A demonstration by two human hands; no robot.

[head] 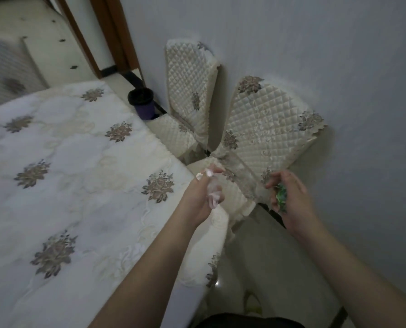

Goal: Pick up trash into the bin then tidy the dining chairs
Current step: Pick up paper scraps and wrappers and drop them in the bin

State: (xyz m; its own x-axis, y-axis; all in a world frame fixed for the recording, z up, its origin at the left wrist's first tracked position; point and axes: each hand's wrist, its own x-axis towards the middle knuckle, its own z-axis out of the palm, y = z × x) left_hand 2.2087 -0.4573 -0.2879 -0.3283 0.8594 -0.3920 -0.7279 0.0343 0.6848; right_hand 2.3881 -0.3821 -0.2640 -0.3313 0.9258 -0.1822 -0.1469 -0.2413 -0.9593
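Observation:
My left hand [203, 194] grips crumpled white and pale pink tissue trash [212, 196] above the table's right edge. My right hand [291, 200] holds a crumpled green wrapper [281, 196] in its curled fingers, just in front of the near dining chair [265, 129]. A small purple bin [144, 104] with a black liner stands on the floor by the wall, beyond the table's far corner. A second dining chair [190, 91] with the same quilted cream cover stands against the wall beside the bin.
A table [62, 162] with a white flowered cloth fills the left half. Both chairs stand between the table and a grey wall [315, 43]. A brown door frame [107, 36] is at the back. Pale floor shows at lower right.

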